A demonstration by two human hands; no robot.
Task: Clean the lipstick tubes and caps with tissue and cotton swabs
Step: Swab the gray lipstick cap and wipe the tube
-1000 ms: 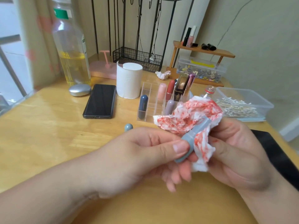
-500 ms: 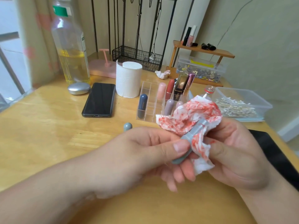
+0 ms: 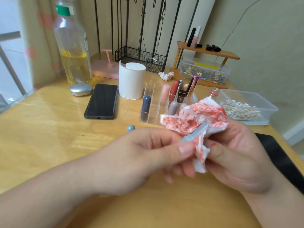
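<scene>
On a wooden table (image 3: 41, 129), a person's left hand (image 3: 139, 155) and right hand (image 3: 238, 153) meet just in front of a clear organizer (image 3: 153, 102). The right hand clutches a crumpled white tissue (image 3: 194, 116), blotched red, folded round the upper end of a slim grey lipstick tube (image 3: 195, 133). The tube tilts, its lower end pinched between the left thumb and fingers. Bare wood runs from the organizer's front toward the table's left edge. A small grey cap (image 3: 130, 128) sits by the organizer's front-left corner, apart from both hands.
</scene>
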